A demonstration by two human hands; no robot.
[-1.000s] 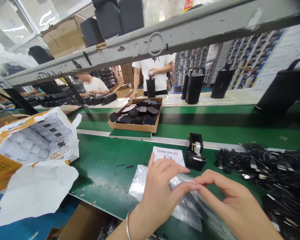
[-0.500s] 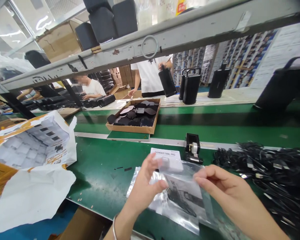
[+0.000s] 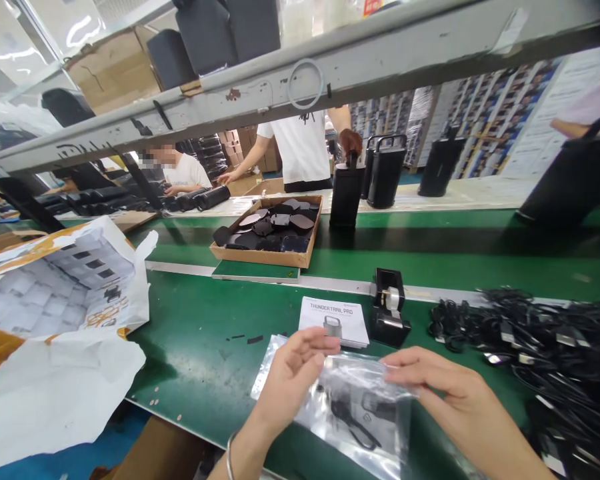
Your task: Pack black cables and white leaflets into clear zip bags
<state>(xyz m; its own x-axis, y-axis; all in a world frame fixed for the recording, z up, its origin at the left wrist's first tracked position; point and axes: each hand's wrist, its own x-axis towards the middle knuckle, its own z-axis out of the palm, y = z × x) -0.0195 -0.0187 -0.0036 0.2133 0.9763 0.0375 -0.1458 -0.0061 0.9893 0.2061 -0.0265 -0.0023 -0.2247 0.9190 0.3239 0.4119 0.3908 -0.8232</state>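
A clear plastic bag hangs between my two hands, with a printed booklet and a short black cable visible inside it. My left hand is closed at the bag's upper left edge, thumb and fingers drawn together. At the upper right edge, my right hand pinches the plastic between thumb and fingers. More clear bags lie on the green table beneath. Just beyond my hands rests a stack of white booklets printed "THUNDER TRAIL PRO".
A black tape dispenser stands by the booklets. Black cables are heaped at right. An opened paper-wrapped package sits at left. Across the belt are a cardboard tray of dark pieces and several black handled devices. A co-worker's hand grips one device.
My left fingers have closed in at the bag's mouth, and the bag has dropped lower, uncovering the booklets. Across the belt, the co-worker has set the held device down upright beside the tray.
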